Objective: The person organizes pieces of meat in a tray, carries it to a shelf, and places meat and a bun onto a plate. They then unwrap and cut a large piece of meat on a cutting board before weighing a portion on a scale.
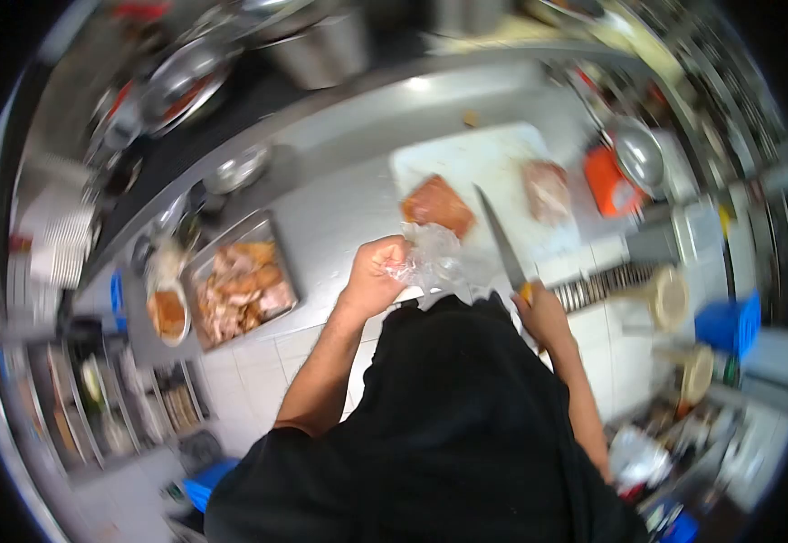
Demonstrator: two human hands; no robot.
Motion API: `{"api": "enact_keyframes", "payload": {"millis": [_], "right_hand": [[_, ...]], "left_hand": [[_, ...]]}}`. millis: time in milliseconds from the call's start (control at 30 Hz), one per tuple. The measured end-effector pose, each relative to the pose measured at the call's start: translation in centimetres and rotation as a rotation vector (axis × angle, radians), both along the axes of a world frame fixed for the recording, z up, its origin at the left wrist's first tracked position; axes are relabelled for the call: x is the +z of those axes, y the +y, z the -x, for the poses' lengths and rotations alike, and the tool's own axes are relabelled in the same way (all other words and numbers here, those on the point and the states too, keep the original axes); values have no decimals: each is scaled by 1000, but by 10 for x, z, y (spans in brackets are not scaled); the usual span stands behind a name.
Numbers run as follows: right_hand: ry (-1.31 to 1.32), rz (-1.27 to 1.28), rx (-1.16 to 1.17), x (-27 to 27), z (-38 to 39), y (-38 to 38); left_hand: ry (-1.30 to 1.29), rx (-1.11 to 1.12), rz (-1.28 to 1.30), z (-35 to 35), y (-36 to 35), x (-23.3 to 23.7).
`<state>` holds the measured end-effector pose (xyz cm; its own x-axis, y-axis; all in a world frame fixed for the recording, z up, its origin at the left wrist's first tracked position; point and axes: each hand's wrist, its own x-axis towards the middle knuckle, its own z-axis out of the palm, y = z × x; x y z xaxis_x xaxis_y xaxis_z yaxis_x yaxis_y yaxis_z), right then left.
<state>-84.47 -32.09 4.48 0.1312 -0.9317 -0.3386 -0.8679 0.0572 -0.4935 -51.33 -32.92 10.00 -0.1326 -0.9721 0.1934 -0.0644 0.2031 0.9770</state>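
Bunched clear plastic [439, 256], perhaps a bag or film, is gripped in my closed left hand [381, 269] at the near edge of the counter. My right hand [541, 312] is wrapped round the yellow handle of a long knife [500, 237], whose blade points away from me over the white cutting board [475, 149]. On the board's left part lies a reddish piece of meat [439, 206], with the plastic close to its near edge. A paler piece of meat [548, 192] rests on the right side, beyond the blade.
Left on the steel counter [330, 195] stands a metal tray [285, 262] of cut meat, beside an oval dish [169, 315] of orange-brown powder. An orange-red box-like item [611, 181] with a metal bowl [636, 154] sits at the right. Shelves [95, 398] stand lower left.
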Motion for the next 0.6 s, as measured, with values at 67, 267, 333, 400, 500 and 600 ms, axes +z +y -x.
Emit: {"api": "enact_keyframes", "payload": {"millis": [67,267,333,400,500,600], "right_hand": [[28,11,5,-18,6,0],[68,37,94,-30,9,-7],[55,19,120,-29,10,-10],[94,89,200,-29,9,-17],[169,109,231,-33,17,-23],[162,108,204,-15,10,-29]], "left_hand": [[-79,135,20,-38,9,8],[-2,460,-11,-108,41,27],[124,576,-8,-133,56,21],[171,673,-43,-159,75,15],[10,782,-156,-170,90,31],[72,550,-205,-157,63,32]]}}
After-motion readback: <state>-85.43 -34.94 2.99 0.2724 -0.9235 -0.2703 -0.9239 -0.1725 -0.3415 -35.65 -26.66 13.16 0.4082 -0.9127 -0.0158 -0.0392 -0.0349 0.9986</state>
